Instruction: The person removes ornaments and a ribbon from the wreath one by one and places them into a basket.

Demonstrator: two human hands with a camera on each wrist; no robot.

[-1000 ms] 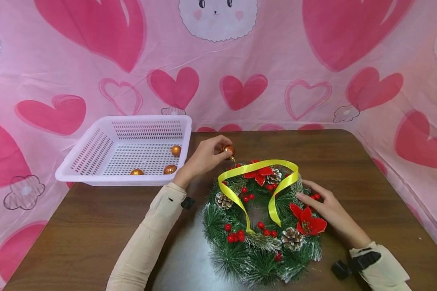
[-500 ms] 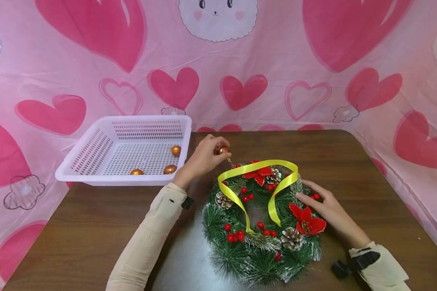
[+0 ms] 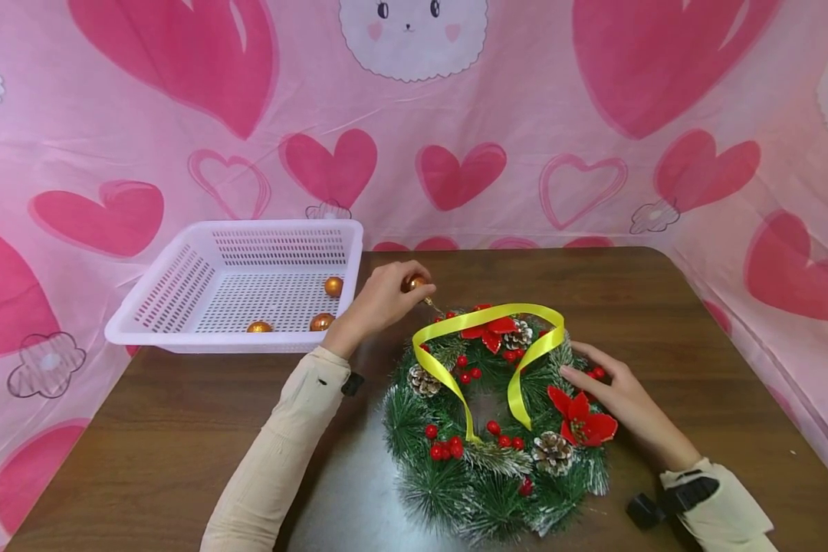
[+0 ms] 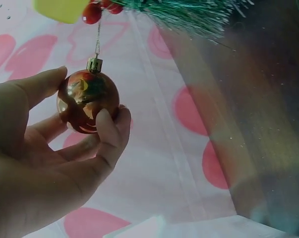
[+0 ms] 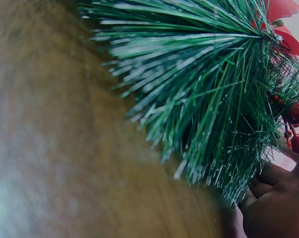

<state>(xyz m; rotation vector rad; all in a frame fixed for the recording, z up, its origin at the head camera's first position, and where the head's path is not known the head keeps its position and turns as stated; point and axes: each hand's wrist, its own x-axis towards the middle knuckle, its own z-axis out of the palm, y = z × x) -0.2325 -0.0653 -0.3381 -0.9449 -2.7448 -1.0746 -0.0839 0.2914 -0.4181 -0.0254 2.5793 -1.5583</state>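
Left hand has a coppery bauble between its thumb and curled fingers, just off the far left edge of the wreath, with the gold cap and cord pointing at the greenery. Looks to me like the job right now is settling that cord, though I honestly can't tell if it's hooked on or only passing the red berries. If it were me, I'd go with a light grip, since a ball that shiny probably likes to spin, and hold it by the body so cap and cord stay free. Test it with a soft pull toward the far left; yank and you might pop the cap. Right hand rests at the wreath's right side, thumb on top, fingers partly hidden, so no idea how firmly it's gripping. Decent anchor anyway. Watch the yellow ribbon too, easy to snag. Three more baubles sit in the white basket over on the left.
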